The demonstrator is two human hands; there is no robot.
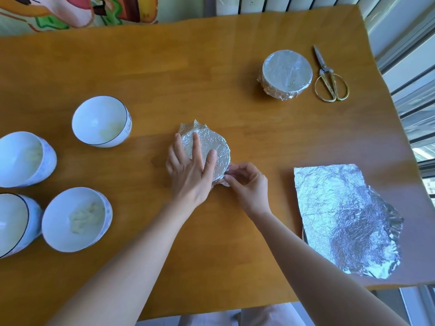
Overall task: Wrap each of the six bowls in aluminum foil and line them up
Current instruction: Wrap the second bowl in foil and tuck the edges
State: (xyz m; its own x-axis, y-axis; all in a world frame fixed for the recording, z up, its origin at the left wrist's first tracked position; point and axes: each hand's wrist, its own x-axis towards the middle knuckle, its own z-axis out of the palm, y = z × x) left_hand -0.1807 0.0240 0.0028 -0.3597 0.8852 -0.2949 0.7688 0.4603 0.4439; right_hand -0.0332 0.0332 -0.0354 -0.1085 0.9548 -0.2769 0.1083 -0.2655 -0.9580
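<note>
**A:** What is on the tabletop [235, 67], biggest first?

**B:** Spare foil sheets [341, 217] at four o'clock. Four bare bowls [75, 220] run from nine to eight o'clock. One finished bowl [287, 69] is at one o'clock, with scissors [329, 78] just beside it at two.

**A:** And the one being worked?

**B:** The centre bowl [211, 142] sits mid-tabletop with foil over its top. The left hand [188, 170] lies flat on it, fingers straight and spread. The right hand [247, 180] pinches loose foil at its five-o'clock edge.

**A:** Which step?

**B:** Bowl two of six, I judge, tucking the skirt. Next it needs crimping round the rim, since a flap stands up at twelve o'clock. Then it goes beside the finished bowl.
</note>
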